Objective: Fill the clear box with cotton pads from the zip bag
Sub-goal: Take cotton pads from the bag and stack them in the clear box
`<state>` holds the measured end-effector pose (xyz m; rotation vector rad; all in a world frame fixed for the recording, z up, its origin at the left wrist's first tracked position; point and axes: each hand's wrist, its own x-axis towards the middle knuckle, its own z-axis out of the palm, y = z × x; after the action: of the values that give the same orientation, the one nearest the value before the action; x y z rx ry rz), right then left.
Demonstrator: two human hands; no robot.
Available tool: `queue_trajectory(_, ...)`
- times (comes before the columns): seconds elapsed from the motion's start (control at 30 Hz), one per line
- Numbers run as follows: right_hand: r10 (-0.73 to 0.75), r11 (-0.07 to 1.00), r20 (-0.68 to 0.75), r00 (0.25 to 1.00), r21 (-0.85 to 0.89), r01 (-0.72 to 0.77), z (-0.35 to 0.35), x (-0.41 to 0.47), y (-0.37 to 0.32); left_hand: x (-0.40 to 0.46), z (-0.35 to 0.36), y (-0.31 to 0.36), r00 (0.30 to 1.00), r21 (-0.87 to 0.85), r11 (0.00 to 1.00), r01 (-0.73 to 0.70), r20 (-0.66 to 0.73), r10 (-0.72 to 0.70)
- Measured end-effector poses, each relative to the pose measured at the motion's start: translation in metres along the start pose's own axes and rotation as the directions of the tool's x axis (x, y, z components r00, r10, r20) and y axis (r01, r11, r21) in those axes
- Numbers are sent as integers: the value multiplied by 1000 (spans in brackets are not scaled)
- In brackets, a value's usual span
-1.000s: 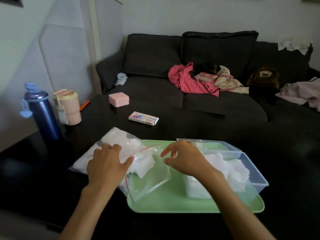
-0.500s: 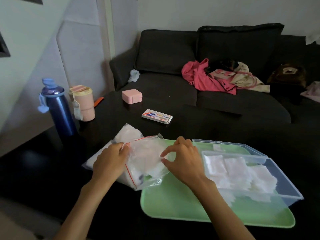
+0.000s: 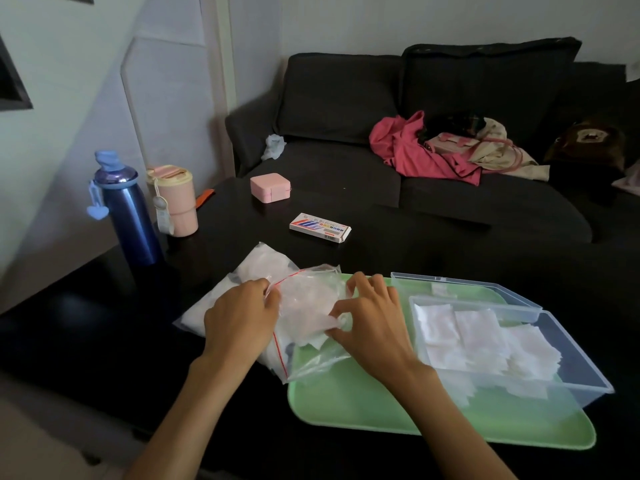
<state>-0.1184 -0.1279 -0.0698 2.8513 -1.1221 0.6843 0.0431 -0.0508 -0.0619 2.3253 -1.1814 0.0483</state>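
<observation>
The zip bag, thin crinkly film that looks light, limp and slippery, is lying at the green tray's nine o'clock edge; the left hand is pinching its red-lined mouth while the right hand is gripping the film, probably best taken at that stiffer rim. At three o'clock, soft square cotton pads are lying loosely stacked in the rigid clear box, its lid lying behind at twelve.

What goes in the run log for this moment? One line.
left hand: pinches zip bag mouth | right hand: pinches bag's other side | clear box: open, partly filled with cotton pads, on green tray
</observation>
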Motion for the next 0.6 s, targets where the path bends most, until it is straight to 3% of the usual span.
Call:
queue_trajectory(0.1, -15, 994, -116, 993, 102, 27, -15, -4, 5, 1, -2, 4, 1000, -22, 1000, 11, 12, -11)
queue_trajectory(0.2, -2, 956, -127, 992, 290, 40, -37, -11, 11, 1, -6, 11, 1000, -42, 999, 15, 15, -14)
queue_trajectory(0.27, 31, 845, -52, 998, 534, 2, -52, -18, 17, 3, -12, 18, 1000, -69, 998, -1, 5, 1)
queue_trajectory(0.37, 120, 582, 108, 987, 797, -159, -71, -27, 26, 7, -21, 31, 985, -186, 967, -173, -53, 166)
queue_trajectory(0.43, 182, 423, 206, 961, 866, -266, -80, -31, 33, 4, -29, 46, 975, -436, 876, -208, -26, 219)
queue_trajectory(0.5, 187, 339, 284, 940, 880, -333, -88, -33, 41, -3, -34, 64, 960, -655, 739, -159, 72, 270)
queue_trajectory(0.53, 185, 321, 311, 932, 878, -356, -92, -35, 45, -7, -34, 74, 946, -715, 688, -126, 122, 300)
queue_trajectory(0.6, 195, 303, 342, 919, 870, -389, -97, -38, 53, -14, -32, 87, 912, -726, 680, -102, 205, 355)
